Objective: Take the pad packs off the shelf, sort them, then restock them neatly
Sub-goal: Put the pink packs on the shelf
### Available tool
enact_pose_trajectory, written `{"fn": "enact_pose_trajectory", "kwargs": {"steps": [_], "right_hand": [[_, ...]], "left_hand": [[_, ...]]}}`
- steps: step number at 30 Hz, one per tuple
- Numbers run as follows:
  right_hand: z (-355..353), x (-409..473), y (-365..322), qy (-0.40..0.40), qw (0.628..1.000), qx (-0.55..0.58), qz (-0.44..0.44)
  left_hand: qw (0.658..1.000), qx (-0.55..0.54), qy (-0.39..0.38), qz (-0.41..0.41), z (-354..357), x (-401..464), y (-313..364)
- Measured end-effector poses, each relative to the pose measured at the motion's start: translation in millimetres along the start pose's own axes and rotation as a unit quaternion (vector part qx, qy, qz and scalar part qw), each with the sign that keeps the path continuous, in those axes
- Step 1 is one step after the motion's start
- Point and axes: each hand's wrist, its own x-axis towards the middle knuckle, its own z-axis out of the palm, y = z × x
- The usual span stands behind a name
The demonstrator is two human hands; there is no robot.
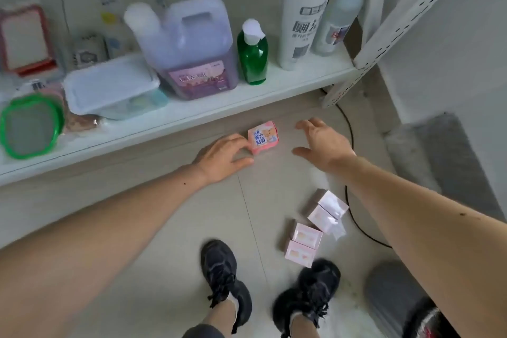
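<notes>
- Packs: four pale pink rectangular pad packs (315,225) rowed on floor by my shoes, sorted I'd say.
- Left hand (222,156) fingertips touch small pink printed pad pack (263,140) on floor under white shelf (192,115); right hand (321,143) spread wide, empty.
- Restock not begun.

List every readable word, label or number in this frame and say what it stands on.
"弹力贴身": blue characters on the pink pad pack on the floor, touched by the left hand.
"厕": first large character on the tall white bottle; the rest is blurred.
Purple jug label: blurred, unreadable.
Pale pink packs near the shoes: no readable text.
</notes>
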Motion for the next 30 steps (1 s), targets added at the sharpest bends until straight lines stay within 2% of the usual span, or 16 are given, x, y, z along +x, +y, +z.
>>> {"fn": "enact_pose_trajectory", "kwargs": {"steps": [9,14,18,23,30], "right_hand": [[139.2,136.4,71.1,-0.039,0.999,-0.005,-0.037],[187.6,202.2,83.1,-0.044,0.996,0.003,-0.081],[208.3,237.8,85.1,-0.067,0.991,0.014,-0.115],[211.0,251.2,81.2,-0.026,0.99,0.038,-0.136],[181.8,217.5,76.3,-0.051,0.988,0.037,-0.138]], "left_hand": [[0.988,-0.071,0.065,-0.118,147.5,102.6,-90.3],[0.982,-0.09,0.051,-0.16,195.4,148.3,-122.6],[0.983,-0.087,0.06,-0.148,208.0,179.6,-134.9],[0.988,-0.062,0.072,-0.118,208.3,186.2,-137.8],[0.994,-0.042,0.018,-0.104,178.3,164.0,-115.0]]}}
